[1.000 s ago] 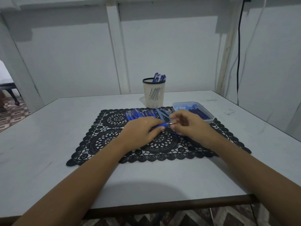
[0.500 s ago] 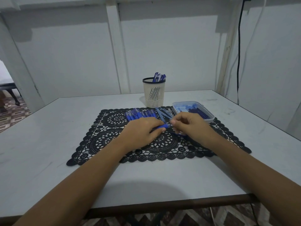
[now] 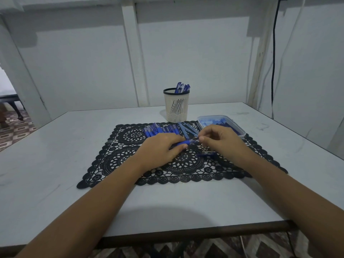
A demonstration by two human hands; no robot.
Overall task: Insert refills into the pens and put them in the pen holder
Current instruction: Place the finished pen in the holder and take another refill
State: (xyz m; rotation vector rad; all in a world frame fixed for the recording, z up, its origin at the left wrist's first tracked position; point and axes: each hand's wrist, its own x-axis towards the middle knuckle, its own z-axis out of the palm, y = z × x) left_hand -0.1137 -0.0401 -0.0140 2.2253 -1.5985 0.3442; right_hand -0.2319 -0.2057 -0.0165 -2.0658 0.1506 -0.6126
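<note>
Blue pen (image 3: 188, 142) at frame centre: left hand (image 3: 160, 149) grips its barrel, right hand (image 3: 219, 140) pinches its tip; no readable writing.

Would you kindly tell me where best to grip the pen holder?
Likely round the ribbed wall of the pen holder, coming from its left side: it stands upright, pens poke from the top, and the plastic tray crowds its right.

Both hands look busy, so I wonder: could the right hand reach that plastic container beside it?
Probably yes. The right hand is directly in front of the open plastic container, with nothing between them; but it pinches the pen and must release first.
</note>
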